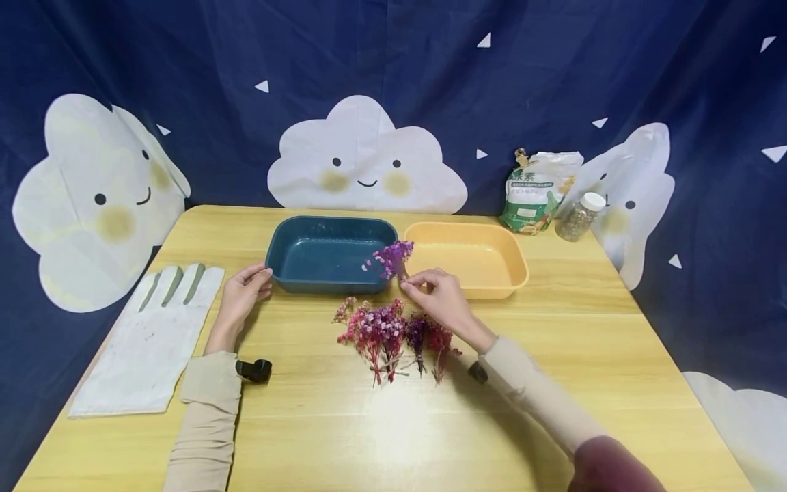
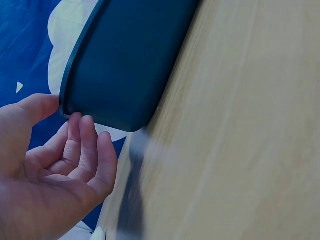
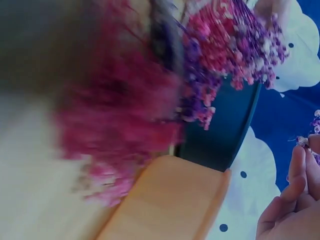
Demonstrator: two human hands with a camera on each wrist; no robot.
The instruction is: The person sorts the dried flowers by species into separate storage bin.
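Note:
My left hand pinches the left end of the dark blue basin between thumb and fingers. In the left wrist view, the thumb lies on the basin's rim and the fingertips touch just under it. My right hand pinches the stem of a purple dried flower sprig, held up near the gap between the two basins. Below that hand, several small bunches of pink, red and purple dried flowers lie on the table. They loom blurred and close in the right wrist view.
A yellow basin stands right of the blue one. At the back right are a white and green bag and a white-capped jar. White gloves lie at the left of the wooden table.

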